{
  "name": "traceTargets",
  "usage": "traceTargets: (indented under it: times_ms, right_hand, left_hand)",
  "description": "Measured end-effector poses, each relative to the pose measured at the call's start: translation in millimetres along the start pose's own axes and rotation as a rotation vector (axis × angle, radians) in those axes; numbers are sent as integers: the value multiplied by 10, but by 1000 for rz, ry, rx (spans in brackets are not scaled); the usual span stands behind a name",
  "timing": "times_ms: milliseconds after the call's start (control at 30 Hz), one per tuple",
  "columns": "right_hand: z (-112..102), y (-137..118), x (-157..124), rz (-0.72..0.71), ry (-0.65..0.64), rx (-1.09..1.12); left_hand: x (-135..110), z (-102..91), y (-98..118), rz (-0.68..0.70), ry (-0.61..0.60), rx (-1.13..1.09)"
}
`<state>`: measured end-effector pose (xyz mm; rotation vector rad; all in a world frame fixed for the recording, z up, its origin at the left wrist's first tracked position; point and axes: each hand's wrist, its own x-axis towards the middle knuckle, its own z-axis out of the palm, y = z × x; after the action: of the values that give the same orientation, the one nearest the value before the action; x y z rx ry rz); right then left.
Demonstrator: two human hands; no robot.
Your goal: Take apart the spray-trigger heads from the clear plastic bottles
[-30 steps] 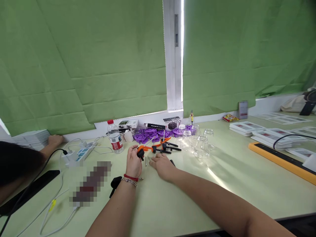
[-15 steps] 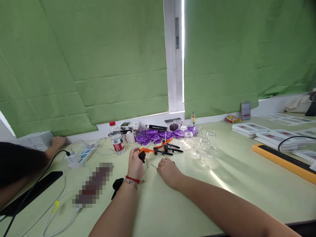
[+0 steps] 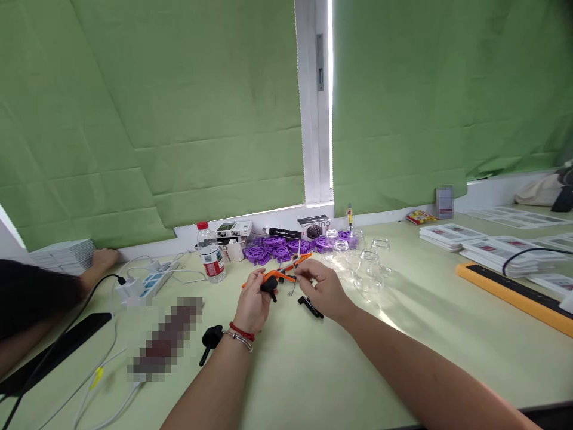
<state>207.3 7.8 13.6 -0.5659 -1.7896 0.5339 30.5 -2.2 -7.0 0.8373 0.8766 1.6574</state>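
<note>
My left hand [image 3: 253, 301], with a red cord and a metal bangle at its wrist, is closed on an orange bracket with a black knob [image 3: 268, 285]. My right hand [image 3: 326, 288] is at the bracket's right end, fingers pinched together; whatever they hold is too small to make out. Below the right hand lies a black clip-like part [image 3: 310, 307]. A small metal rod [image 3: 292, 290] lies between the hands. Left of my left wrist is a black piece with a stem [image 3: 210, 339]. More orange and black parts lie behind the hands, partly hidden.
Behind are purple plastic parts [image 3: 274, 245], a water bottle [image 3: 211, 255] and small boxes [image 3: 316, 227]. Clear cups [image 3: 369, 272] stand at right, near card stacks [image 3: 490, 254] and an orange-black bar [image 3: 514, 297]. At left are a power strip [image 3: 156, 279], cables and another person's hand [image 3: 105, 258].
My right hand has lifted from the table and moved up and right to the orange bracket, uncovering the black clip-like part. My left hand has shifted slightly right and turned the bracket.
</note>
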Motion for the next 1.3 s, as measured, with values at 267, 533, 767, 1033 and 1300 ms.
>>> traceTargets:
  times_ms: [267,533,767,1033,1300]
  right_hand:
    - [-16,74,49,158,73,156]
    - [-11,34,38,216,-22,121]
    - [-15,-21,-13,144,-264,-63]
    - [-43,41,-20,-190,-420,-318]
    - [-60,109,-1,-236,-443,-533]
  left_hand:
    - [-275,222,-146,-248,-384,36]
    - [-278,214,-177,-281,-483,58]
    - [-286,209,-100,-266,-468,81]
    - [-203,143,-117,-219,-404,0]
    - [-124,130,-63,-254,-297,-112]
